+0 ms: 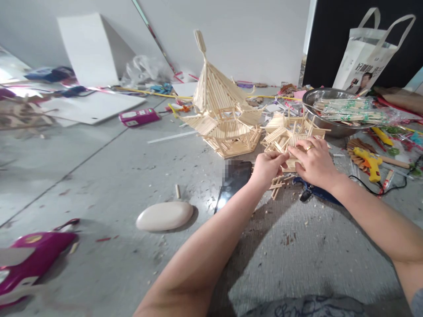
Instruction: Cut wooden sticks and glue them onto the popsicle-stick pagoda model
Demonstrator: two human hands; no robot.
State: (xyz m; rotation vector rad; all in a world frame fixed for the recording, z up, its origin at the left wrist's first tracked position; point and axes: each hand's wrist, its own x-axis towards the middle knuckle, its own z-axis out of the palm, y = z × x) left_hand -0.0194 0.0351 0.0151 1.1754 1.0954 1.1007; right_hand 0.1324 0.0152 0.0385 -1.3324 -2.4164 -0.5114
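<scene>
A small wooden-stick model [280, 134] with slatted roof panels and upright sticks stands on the floor. My right hand [315, 158], wearing a ring, grips its near side with thumb and fingers. My left hand [269, 167] is pinched closed against the model's front left; whatever its fingertips hold is hidden. Just behind and to the left rises a taller stick pavilion [220, 90] with a pointed roof. Loose short sticks [276, 187] lie below my hands. Partly under my right wrist is a dark blue-handled tool [319, 192], its kind unclear.
A phone [236, 180] lies beside my left forearm, with a white oval object [165, 216] farther left. On the right are a metal bowl [317, 119] of packaged sticks, a yellow glue gun [370, 163] with a cord, and a white bag [357, 57]. Magenta objects [42, 251] lie left.
</scene>
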